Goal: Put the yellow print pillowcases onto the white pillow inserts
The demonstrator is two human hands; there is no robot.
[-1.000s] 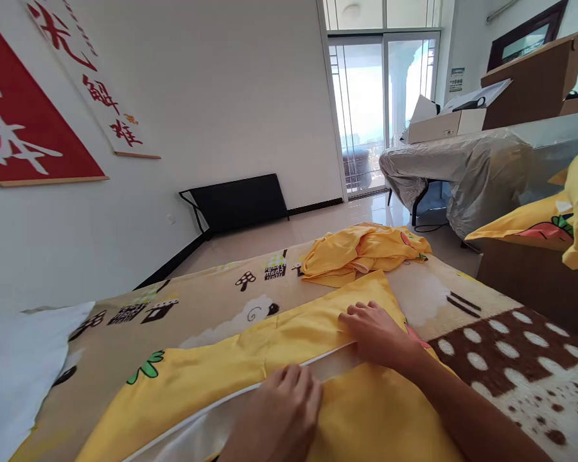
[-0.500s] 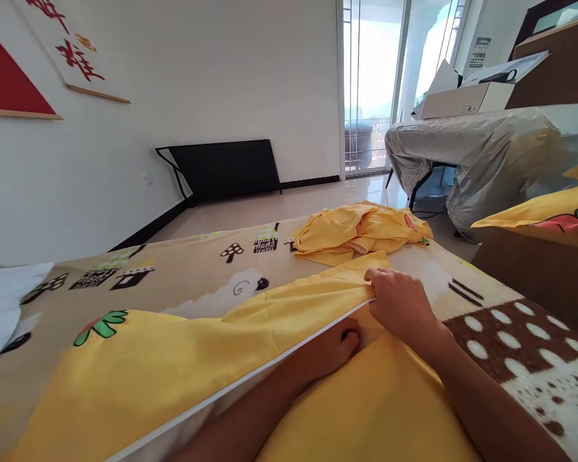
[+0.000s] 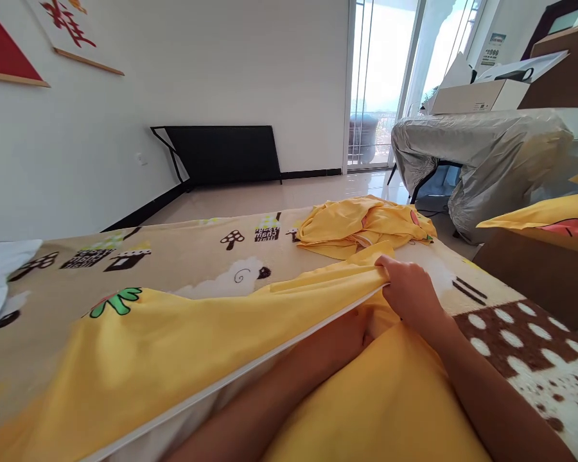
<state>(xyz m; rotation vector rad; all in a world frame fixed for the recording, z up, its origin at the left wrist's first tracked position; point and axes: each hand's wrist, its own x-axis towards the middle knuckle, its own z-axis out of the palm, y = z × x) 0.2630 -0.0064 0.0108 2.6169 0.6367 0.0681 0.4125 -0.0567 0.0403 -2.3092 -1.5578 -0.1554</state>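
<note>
Right hand [image 3: 411,296] is pinching the yellow cover [image 3: 173,340] edge; left hand [image 3: 351,333] is lying inside, grip hidden. Crumpled yellow cloth [image 3: 361,226] is lying just beyond.

We see our own two arms only, both bare from what shows of the forearm down to the hand, with no sleeve, cuff, glove, watch, bracelet or ring on any part in view. Our right hand [image 3: 409,296], at about three o'clock from the picture's centre, shows its back, knuckles and short, unpainted nails. Our left hand [image 3: 354,330], toward five o'clock, shows only a little of itself, so its fingers cannot be made out. Both forearms run long and smooth toward six o'clock, unmarked by tattoo, plaster or band.
</note>
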